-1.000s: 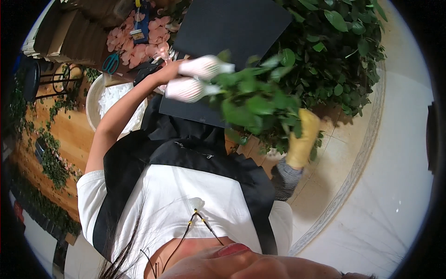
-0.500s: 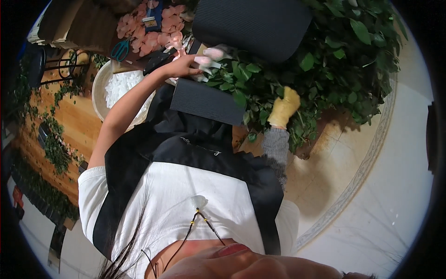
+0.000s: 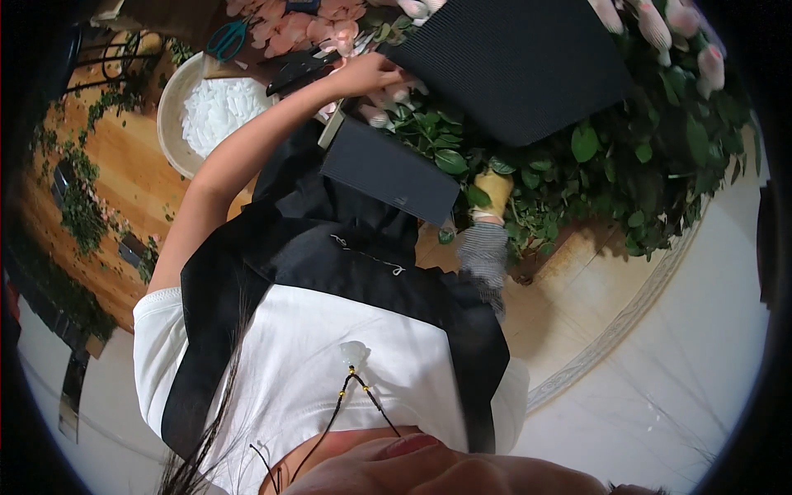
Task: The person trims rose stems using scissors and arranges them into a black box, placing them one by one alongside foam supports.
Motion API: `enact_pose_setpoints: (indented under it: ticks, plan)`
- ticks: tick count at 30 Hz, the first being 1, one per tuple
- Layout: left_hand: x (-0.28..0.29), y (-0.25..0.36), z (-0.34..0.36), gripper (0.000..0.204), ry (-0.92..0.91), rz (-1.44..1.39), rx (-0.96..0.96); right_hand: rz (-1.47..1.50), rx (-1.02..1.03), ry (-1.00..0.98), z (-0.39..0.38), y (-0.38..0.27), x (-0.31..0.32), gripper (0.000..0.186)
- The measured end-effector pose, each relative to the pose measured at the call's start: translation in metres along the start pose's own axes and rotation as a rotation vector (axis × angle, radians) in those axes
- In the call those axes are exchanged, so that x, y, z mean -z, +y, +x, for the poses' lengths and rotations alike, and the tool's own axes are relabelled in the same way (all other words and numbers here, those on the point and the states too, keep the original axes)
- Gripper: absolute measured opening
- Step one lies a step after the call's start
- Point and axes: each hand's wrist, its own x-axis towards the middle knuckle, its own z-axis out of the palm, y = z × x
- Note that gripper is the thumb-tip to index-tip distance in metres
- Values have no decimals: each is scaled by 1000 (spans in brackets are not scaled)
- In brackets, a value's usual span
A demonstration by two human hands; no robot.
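Note:
My bare left hand (image 3: 369,76) reaches forward beside the edge of a large black ribbed board (image 3: 516,70). Its fingers curl near netted pink rose heads (image 3: 394,97); whatever they hold is hidden. In a yellow glove, my right hand (image 3: 494,191) closes low among leafy green rose stems (image 3: 450,136), its fingers partly behind leaves. Between my arms, a smaller dark panel (image 3: 388,169) lies tilted in front of my black apron (image 3: 346,239). More netted rose heads (image 3: 656,33) show beyond the board's right side, above a thick mass of foliage (image 3: 652,157).
Left of my forearm stands a round pale tub (image 3: 171,124) of white pieces (image 3: 219,115). Teal-handled scissors (image 3: 227,40) and pink petals (image 3: 285,33) lie at the back. Leaf scraps (image 3: 82,214) litter the wooden floor (image 3: 136,177) at left, near a black stool (image 3: 107,62).
The view has shifted, bringing more rose heads into sight at the far right. My left hand has moved forward to the large board's edge. My right hand has sunk deeper among the leaves.

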Motion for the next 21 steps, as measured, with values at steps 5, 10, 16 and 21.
enact_pose_setpoints:
  ticks: [5,10,16,21]
  plan:
    - [-10,11,-1,37,68,112,13,-227,74,-128,-23,-94,157,39]
    - [-12,14,-2,43,48,90,64,485,549,-127,11,-194,165,44]
    - [12,13,-36,43,215,-473,-144,1064,113,-173,63,-189,155,35]
    - [33,2,-76,34,36,188,105,795,459,-494,48,-204,165,32]
